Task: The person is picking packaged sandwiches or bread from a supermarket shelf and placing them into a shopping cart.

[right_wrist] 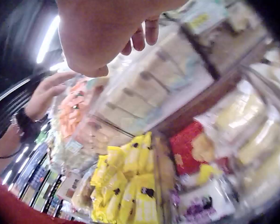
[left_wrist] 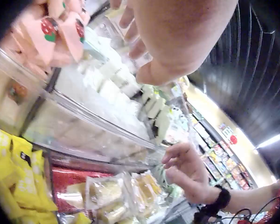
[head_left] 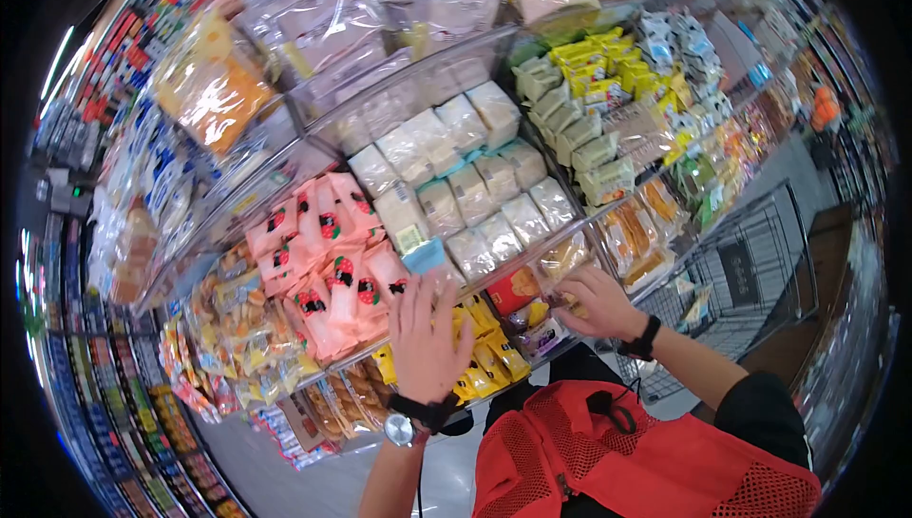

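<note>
Nearby, pink packets point(head_left: 334, 292), shopping cart point(head_left: 738, 265)

From here I see white packs point(head_left: 418, 143) sitting in close rows in the middle bin, beyond the spread left hand point(head_left: 425, 337). Pink packs point(head_left: 328, 261), printed with strawberries, lie heaped at odd angles in the bin just left of them. Yellow packs point(head_left: 489, 361) crowd the lower front bin by that hand's wrist. A red pack point(head_left: 510, 290) lies beside them, near the right hand point(head_left: 598, 301); clear-wrapped bread point(head_left: 563, 257) lies right by its bent fingers, whether touching I can't tell.
</note>
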### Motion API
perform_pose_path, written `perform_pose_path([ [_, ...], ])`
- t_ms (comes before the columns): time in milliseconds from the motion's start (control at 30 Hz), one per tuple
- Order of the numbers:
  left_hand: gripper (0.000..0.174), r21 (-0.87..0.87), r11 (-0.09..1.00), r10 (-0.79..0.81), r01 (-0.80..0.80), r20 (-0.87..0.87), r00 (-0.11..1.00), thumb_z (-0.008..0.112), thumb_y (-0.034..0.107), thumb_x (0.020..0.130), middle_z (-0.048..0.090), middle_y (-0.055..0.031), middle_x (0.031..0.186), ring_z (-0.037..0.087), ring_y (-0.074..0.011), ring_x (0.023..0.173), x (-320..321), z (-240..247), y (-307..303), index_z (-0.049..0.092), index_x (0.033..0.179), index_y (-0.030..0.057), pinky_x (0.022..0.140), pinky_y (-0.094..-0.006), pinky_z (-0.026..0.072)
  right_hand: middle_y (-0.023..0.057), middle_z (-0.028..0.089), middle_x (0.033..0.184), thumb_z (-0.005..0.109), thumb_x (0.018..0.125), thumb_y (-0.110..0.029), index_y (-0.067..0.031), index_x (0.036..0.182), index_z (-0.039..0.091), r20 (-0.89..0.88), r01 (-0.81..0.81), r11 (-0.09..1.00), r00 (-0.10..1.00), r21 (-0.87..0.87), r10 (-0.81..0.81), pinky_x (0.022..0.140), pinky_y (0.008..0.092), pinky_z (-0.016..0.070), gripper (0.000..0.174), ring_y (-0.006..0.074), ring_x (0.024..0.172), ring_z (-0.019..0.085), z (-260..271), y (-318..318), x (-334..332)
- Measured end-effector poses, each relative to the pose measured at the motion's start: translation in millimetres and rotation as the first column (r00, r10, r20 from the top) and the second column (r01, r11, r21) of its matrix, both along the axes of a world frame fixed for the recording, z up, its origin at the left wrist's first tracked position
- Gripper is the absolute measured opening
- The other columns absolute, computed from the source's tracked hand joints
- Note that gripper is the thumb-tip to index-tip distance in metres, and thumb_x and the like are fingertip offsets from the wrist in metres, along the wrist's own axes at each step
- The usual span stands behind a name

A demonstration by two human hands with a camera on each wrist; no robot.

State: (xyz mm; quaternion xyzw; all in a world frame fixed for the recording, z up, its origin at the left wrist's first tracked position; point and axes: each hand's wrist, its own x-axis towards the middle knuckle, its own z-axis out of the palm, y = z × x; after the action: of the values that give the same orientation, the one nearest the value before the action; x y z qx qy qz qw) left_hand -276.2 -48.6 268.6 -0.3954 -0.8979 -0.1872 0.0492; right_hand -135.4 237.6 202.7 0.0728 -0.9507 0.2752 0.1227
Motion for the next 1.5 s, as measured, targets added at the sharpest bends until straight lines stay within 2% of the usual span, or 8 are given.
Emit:
perform_pose_path([
  [200, 0.022, 0.206, 0.935, -0.348, 0.290, 0.361, 0.865, 0.076, 0.019, 0.086, 0.068, -0.0090, 0.098, 0.064, -0.0326, 0.095, 77.6, -13.6, 46.6, 0.069, 0.106, 0.0099, 0.085, -0.0453, 0.0496, 0.0146, 0.066, 0.083, 0.072, 0.091, -0.020, -0.0034, 0.094, 0.066, 0.355, 0.618, 0.765, 0.766, -0.180, -0.536, 0.072, 0.0461, 0.0508, 0.018, 0.0345, 0.081, 0.065, -128.4, 63.6, 165.6],
  [433, 0.017, 0.057, 0.802, -0.376, 0.595, 0.821, 0.429, 0.068, 0.026, 0.095, 0.068, -0.0105, 0.084, 0.067, -0.0329, 0.082, 177.2, -77.6, 72.7, 0.065, 0.093, 0.0095, 0.069, -0.0449, 0.0508, 0.0225, 0.072, 0.094, 0.059, 0.099, -0.025, -0.0047, 0.107, 0.067, 0.610, 0.899, 0.293, 0.036, 0.327, -0.792, 0.080, 0.0569, 0.0523, 0.023, 0.0439, 0.092, 0.069, -236.0, 135.0, 328.8],
  [833, 0.024, -0.405, 0.887, 0.314, 0.222, 0.881, 0.354, 0.065, 0.027, 0.099, 0.077, -0.0138, 0.094, 0.076, -0.0294, 0.085, 274.1, -178.8, 98.9, 0.067, 0.111, 0.0067, 0.075, -0.0386, 0.0589, 0.0265, 0.063, 0.137, 0.079, 0.079, -0.053, 0.0004, 0.145, 0.051, 0.835, 0.968, 0.211, 0.229, -0.139, -0.501, 0.109, 0.0471, 0.0474, 0.089, 0.0411, 0.130, 0.059, -429.0, 224.6, 372.2],
  [967, 0.028, -0.540, 0.833, 0.501, 0.117, 0.827, 0.255, 0.064, 0.029, 0.101, 0.076, -0.0130, 0.101, 0.074, -0.0268, 0.091, 305.7, -155.4, 93.2, 0.066, 0.119, 0.0071, 0.082, -0.0374, 0.0581, 0.0228, 0.069, 0.126, 0.074, 0.085, -0.042, 0.0004, 0.145, 0.044, 0.802, 0.801, 0.466, 0.533, -0.375, -0.270, 0.105, 0.0471, 0.0490, 0.080, 0.0405, 0.123, 0.061, -548.8, 200.8, 387.2],
  [1033, 0.030, -0.578, 0.815, 0.552, 0.042, 0.796, 0.249, 0.064, 0.030, 0.101, 0.076, -0.0132, 0.103, 0.074, -0.0268, 0.092, 316.5, -142.3, 90.5, 0.066, 0.120, 0.0073, 0.084, -0.0373, 0.0577, 0.0228, 0.068, 0.128, 0.075, 0.084, -0.042, -0.0015, 0.148, 0.040, 0.881, 0.774, 0.630, 0.250, 0.068, -0.402, 0.105, 0.0459, 0.0487, 0.083, 0.0388, 0.128, 0.059, -641.9, 176.1, 410.7],
  [1200, 0.031, -0.619, 0.785, 0.608, -0.001, 0.771, 0.189, 0.061, 0.030, 0.105, 0.074, -0.0103, 0.109, 0.073, -0.0231, 0.100, 339.5, -145.2, 64.1, 0.064, 0.123, 0.0054, 0.092, -0.0358, 0.0558, 0.0184, 0.066, 0.136, 0.072, 0.085, -0.043, -0.0114, 0.142, 0.053, 0.928, 0.650, 0.720, 0.061, 0.243, -0.368, 0.120, 0.0566, 0.0296, 0.069, 0.0364, 0.124, 0.065, -530.3, 199.5, 354.7],
  [1400, 0.032, -0.620, 0.784, 0.600, 0.027, 0.769, 0.221, 0.062, 0.029, 0.104, 0.074, -0.0101, 0.106, 0.073, -0.0220, 0.100, 335.6, -142.1, 72.6, 0.063, 0.124, 0.0055, 0.091, -0.0344, 0.0561, 0.0097, 0.075, 0.120, 0.084, 0.075, -0.050, -0.0138, 0.103, 0.079, 0.931, 0.152, 0.965, 0.268, 0.213, -0.248, 0.097, 0.0398, 0.0558, 0.046, 0.0299, 0.110, 0.072, -534.9, 223.9, 352.1],
  [1500, 0.033, -0.554, 0.832, 0.539, 0.009, 0.814, 0.216, 0.063, 0.029, 0.103, 0.075, -0.0098, 0.104, 0.073, -0.0218, 0.098, 334.0, -144.1, 65.2, 0.063, 0.125, 0.0046, 0.091, -0.0344, 0.0563, 0.0158, 0.075, 0.110, 0.088, 0.074, -0.029, 0.0033, 0.110, 0.072, 0.810, 0.892, 0.450, 0.245, 0.026, -0.532, 0.088, 0.0402, 0.0586, 0.051, 0.0285, 0.100, 0.073, -477.3, 218.8, 375.5],
])
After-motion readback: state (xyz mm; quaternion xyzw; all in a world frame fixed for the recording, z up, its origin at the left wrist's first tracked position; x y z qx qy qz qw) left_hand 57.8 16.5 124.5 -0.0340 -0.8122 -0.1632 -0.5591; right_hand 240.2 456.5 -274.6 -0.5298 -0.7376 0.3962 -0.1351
